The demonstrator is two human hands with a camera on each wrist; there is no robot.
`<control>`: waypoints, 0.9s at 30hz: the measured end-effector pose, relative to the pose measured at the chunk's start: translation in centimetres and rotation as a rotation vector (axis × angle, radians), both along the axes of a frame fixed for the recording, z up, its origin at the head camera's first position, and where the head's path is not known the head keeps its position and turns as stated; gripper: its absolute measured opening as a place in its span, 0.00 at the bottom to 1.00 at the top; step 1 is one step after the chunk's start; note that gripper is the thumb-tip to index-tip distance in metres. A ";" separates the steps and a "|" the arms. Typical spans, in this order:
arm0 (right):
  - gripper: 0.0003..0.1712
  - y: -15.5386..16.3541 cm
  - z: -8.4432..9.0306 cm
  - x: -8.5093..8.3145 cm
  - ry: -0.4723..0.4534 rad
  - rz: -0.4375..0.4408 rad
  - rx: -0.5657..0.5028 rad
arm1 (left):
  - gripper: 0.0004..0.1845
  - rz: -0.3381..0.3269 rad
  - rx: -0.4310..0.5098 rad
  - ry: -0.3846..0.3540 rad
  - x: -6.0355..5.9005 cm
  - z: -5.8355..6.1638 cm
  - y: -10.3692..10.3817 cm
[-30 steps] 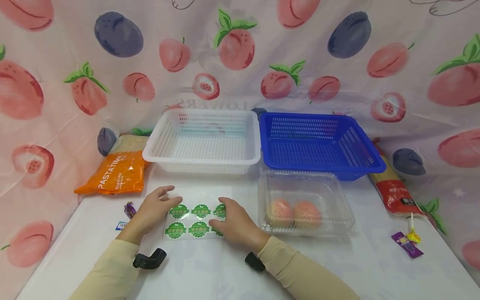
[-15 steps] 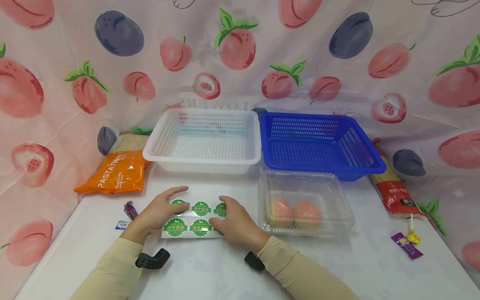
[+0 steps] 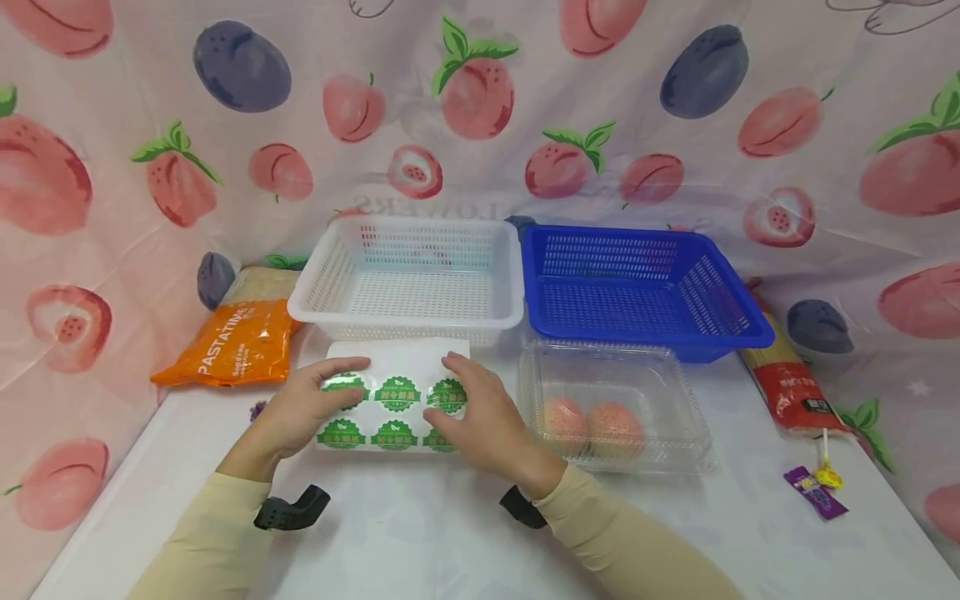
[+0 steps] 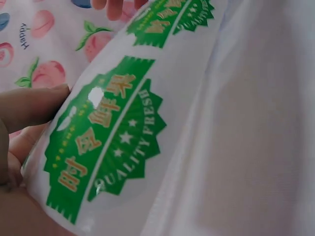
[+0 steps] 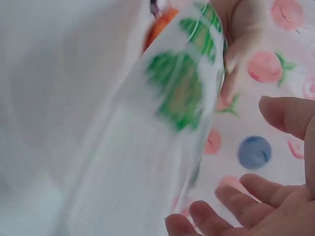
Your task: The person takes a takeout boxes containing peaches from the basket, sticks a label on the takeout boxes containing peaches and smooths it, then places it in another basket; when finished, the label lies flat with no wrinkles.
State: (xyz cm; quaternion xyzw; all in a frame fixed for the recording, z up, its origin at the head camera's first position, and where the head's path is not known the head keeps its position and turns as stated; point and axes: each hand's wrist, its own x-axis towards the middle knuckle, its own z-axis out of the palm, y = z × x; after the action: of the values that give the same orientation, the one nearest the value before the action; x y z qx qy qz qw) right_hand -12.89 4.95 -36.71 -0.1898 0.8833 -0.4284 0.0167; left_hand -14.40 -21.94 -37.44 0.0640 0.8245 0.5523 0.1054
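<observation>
A white sheet of green round stickers point(image 3: 396, 395) is raised off the white table in the head view, in front of the white basket. My left hand point(image 3: 288, 410) pinches its left edge; in the left wrist view the thumb point(image 4: 37, 104) lies over the edge and fingers pass behind. My right hand point(image 3: 486, 414) stands by the sheet's right end. In the right wrist view its fingers point(image 5: 251, 204) are spread, apart from the sheet, and hold nothing.
A white basket point(image 3: 405, 323) and a blue basket point(image 3: 645, 340) stand behind. A clear lidded box point(image 3: 637, 375) with two pink round things point(image 3: 615, 429) is at the right. Orange PASTATIME bag point(image 3: 243, 342) lies left; red-yellow packet point(image 3: 791, 387), lollipop point(image 3: 827, 475) and purple sweet point(image 3: 816, 493) lie right.
My left hand has closed on the sheet's left edge, and the sheet has risen from the table with it. The right hand has moved slightly up and right.
</observation>
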 end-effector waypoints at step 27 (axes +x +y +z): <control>0.25 4.1 2.4 -1.7 -0.095 0.153 -0.289 | 0.27 0.040 0.129 0.035 0.5 2.3 0.3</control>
State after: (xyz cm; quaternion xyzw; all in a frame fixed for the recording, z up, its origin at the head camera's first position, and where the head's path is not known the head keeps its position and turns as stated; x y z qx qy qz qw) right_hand -14.57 9.00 -34.30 -0.2365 0.7935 -0.5571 0.0637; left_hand -13.85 -21.65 -35.15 0.0638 0.7901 0.6049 0.0758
